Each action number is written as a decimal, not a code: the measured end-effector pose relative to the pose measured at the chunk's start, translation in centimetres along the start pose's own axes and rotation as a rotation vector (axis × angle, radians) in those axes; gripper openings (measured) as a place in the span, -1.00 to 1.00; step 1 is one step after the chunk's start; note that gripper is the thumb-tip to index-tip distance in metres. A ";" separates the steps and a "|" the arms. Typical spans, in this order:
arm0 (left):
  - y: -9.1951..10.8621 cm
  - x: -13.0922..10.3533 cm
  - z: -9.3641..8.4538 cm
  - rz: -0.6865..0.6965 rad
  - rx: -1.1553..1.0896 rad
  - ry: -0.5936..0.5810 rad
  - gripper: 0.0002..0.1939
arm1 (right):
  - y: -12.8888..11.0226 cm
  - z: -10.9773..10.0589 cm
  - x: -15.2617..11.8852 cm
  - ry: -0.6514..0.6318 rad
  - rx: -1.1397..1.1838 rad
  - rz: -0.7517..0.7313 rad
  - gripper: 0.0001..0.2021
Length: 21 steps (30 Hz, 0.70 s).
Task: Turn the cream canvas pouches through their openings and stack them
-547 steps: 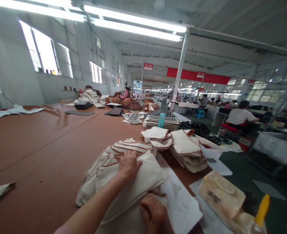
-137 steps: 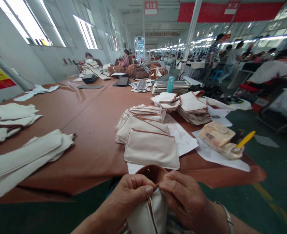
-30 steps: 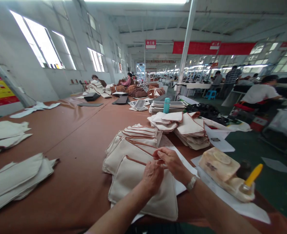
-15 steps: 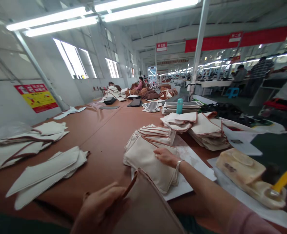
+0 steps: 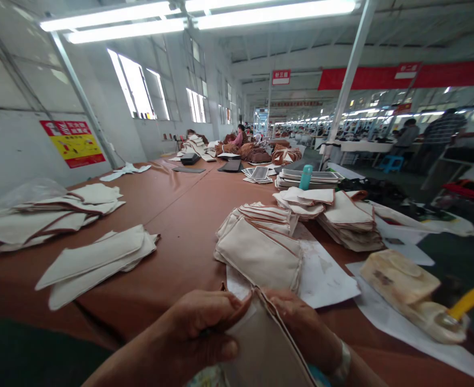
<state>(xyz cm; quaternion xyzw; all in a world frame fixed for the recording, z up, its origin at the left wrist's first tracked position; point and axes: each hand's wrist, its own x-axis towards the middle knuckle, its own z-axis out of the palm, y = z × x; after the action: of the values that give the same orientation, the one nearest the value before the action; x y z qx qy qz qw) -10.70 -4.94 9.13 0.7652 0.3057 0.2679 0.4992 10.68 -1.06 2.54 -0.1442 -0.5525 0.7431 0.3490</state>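
A beige fabric piece (image 5: 263, 344) with brown edging is held up close to me at the table's front edge. My left hand (image 5: 199, 322) grips its upper left edge, thumb against the near face. On the opposite edge my right hand (image 5: 301, 322) is closed near the top corner; its fingertips are partly hidden behind the piece. Just beyond my hands lies a stack of similar fabric pieces (image 5: 261, 252) with brown edges, partly on a white sheet (image 5: 325, 274).
Loose fabric pieces (image 5: 95, 260) lie on the brown table (image 5: 172, 215) at left, another pile (image 5: 51, 215) behind. At right are more stacks (image 5: 350, 217), a teal bottle (image 5: 306, 177), and a stained plastic container (image 5: 402, 279) beside a yellow-handled tool (image 5: 468, 302). People work farther back.
My right hand has left the stack and come back to grip the piece in my left hand. The view has shifted slightly left.
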 end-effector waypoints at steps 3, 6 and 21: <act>0.1 -0.2 -0.7 0.066 0.080 -0.056 -0.67 | 0.6 0.8 0.5 -0.047 0.162 0.030 -0.75; 0.4 -0.4 -0.9 0.159 0.112 -0.054 -0.76 | 1.1 1.5 1.2 -0.052 0.195 -0.005 -0.77; -0.2 -3.0 -4.2 0.126 -0.145 0.076 -0.82 | -1.7 1.9 3.5 -0.143 -0.449 -0.253 -0.52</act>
<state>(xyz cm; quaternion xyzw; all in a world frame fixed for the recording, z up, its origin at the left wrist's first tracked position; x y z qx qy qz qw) -15.68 -4.56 10.14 0.7341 0.2553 0.3490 0.5236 7.63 0.18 5.40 -0.0948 -0.7402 0.5607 0.3587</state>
